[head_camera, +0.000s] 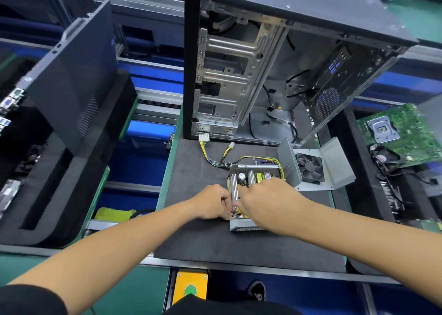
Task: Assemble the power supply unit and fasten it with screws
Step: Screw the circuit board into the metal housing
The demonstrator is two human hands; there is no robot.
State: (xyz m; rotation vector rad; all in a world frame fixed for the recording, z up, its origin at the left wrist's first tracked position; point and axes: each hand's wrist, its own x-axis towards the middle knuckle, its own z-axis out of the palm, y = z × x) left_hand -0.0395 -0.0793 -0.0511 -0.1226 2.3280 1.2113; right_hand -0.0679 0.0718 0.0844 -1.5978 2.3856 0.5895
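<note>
Head cam: open power supply unit (248, 188) sits on the dark foam mat (196, 238), right in front of the PC case (263, 63). Left hand (214, 203) pinches something tiny at its near-left corner, can't tell what. Right hand (265, 198) lies over the board, grip hidden. Fan cover (311, 166) lies just beside it.

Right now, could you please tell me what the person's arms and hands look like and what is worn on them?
Both arms are bare from above the elbow down; the left hand and right hand wear no gloves, and no watch, bracelet or ring shows. A black short sleeve covers the left upper arm at the bottom edge. The right arm's sleeve is out of view.
</note>
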